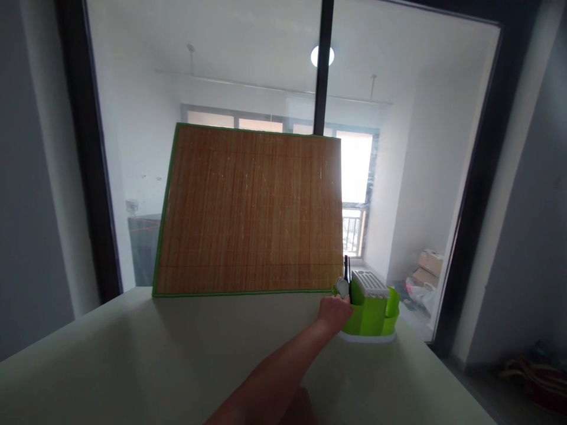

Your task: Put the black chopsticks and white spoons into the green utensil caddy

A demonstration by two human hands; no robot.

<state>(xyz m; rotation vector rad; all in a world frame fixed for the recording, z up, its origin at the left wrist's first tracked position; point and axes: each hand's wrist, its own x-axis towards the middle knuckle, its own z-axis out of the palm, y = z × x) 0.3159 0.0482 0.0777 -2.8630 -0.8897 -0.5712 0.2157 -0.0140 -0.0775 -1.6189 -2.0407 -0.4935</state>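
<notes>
My left hand [335, 311] reaches across the table to the left side of a green utensil caddy [374, 319]. Its fingers are closed. Right above them show the round metal heads of spoons [342, 287], whose handles are hidden by the hand and the caddy wall. Dark, thin utensils [346, 268] stand upright just behind. The caddy has a grey slotted top [370, 283] and a pale base. Only a dim part of my right hand [301, 407] shows at the bottom edge, below the left forearm; its fingers cannot be made out.
A bamboo mat with a green border [252, 212] stands upright at the back of the white table [199, 348], left of the caddy. Behind it is a glass partition with a dark frame [469, 177]. Cardboard boxes [429, 267] and a plastic bag lie beyond the glass.
</notes>
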